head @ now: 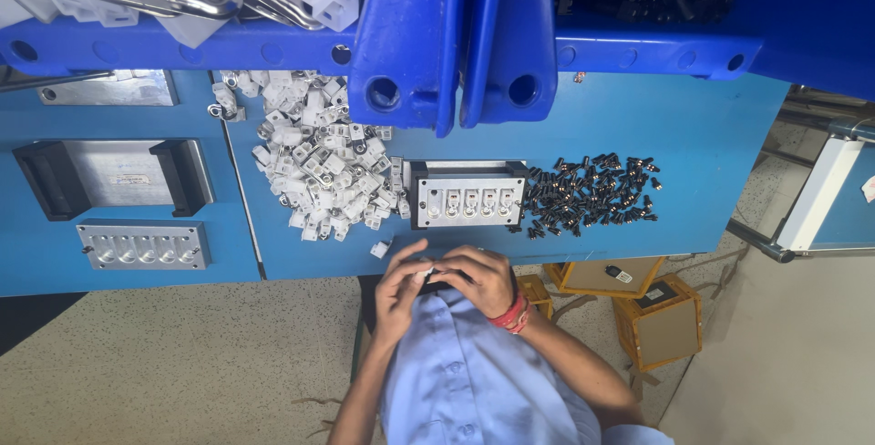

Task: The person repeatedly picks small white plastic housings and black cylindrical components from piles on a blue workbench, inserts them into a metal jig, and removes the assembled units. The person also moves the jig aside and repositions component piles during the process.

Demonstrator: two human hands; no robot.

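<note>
Both hands, your left hand (398, 288) and right hand (478, 279), pinch together on a small white part (427, 272) just off the bench's near edge (547, 251); a loosened grip could drop it floorward.

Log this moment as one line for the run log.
left hand and right hand: together on small white part | fixture block: ahead | white parts pile, black parts pile: flanking

Fixture block (468, 194) between clip heap (319, 167) and screw heap (592, 194)
</note>
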